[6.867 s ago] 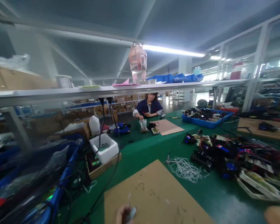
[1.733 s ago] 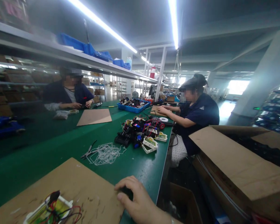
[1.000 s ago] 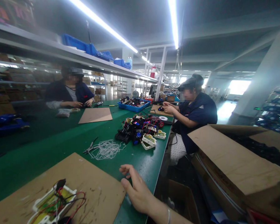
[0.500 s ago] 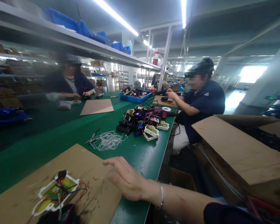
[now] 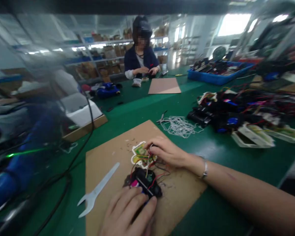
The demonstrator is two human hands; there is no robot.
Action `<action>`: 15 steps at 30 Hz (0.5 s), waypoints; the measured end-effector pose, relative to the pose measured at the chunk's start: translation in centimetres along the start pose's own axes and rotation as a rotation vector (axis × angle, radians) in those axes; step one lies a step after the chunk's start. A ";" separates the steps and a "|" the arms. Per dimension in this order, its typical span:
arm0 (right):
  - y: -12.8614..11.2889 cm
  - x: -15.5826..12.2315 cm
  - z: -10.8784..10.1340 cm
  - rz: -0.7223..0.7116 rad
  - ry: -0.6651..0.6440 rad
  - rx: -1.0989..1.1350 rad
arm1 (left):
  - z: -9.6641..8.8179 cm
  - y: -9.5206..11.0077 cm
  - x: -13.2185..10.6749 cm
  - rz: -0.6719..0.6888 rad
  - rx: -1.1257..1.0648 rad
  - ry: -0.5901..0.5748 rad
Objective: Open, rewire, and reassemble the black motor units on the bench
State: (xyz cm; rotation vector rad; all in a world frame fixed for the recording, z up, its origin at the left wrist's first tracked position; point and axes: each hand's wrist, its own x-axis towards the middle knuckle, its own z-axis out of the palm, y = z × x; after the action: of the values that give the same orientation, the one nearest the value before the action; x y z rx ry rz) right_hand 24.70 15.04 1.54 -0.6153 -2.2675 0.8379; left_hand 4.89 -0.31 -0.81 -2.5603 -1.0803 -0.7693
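Observation:
On a cardboard sheet [image 5: 100, 167] lies a white-edged plastic shell [image 5: 135, 159] with a yellow-green inside, wired to a black device [image 5: 148, 183] with a pink patch. My left hand [image 5: 130, 213] is curled over the near side of that device, gripping it. At the shell's right edge, my right hand [image 5: 167, 151] has thumb and fingers pinched together on thin wires [image 5: 150, 151]; the fingers partly hide them. A flat open-ended wrench [image 5: 100, 186] rests on the cardboard left of the device.
Tangled white cord [image 5: 179, 127] and pliers [image 5: 162, 118] lie beyond the cardboard. At right is a pile of wired black devices [image 5: 226, 114]; behind it, a blue tray [image 5: 218, 77]. A black cable [image 5: 76, 160] hangs at left. A co-worker [image 5: 141, 52] sits opposite.
The view has swung left and down. My right hand moved from the cardboard's right edge to the wires by the shell. My left hand has come into view on the black device.

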 end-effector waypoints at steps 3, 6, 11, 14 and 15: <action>1.0 -0.3 -0.1 0.060 -0.048 0.106 | -0.6 0.2 0.5 -0.146 -0.083 0.080; 0.2 -0.3 -0.6 0.093 -0.122 0.082 | -1.4 -0.4 0.4 -0.200 -0.072 -0.013; -2.4 -1.0 -1.9 -0.143 -0.229 0.133 | -2.4 -2.9 -0.4 -0.392 0.051 0.005; -2.6 -1.2 -2.4 -0.181 -0.163 0.141 | -2.3 -3.5 -0.5 -0.619 -0.057 0.039; -2.4 -1.1 -2.4 -0.185 -0.093 0.095 | -2.2 -3.5 -0.4 -0.684 -0.117 0.018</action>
State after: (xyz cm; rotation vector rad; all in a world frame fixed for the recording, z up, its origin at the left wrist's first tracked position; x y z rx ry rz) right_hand 26.64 13.63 4.21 -0.3239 -2.3106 0.8926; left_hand 1.32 0.92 0.94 -2.2475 -1.9932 -1.0178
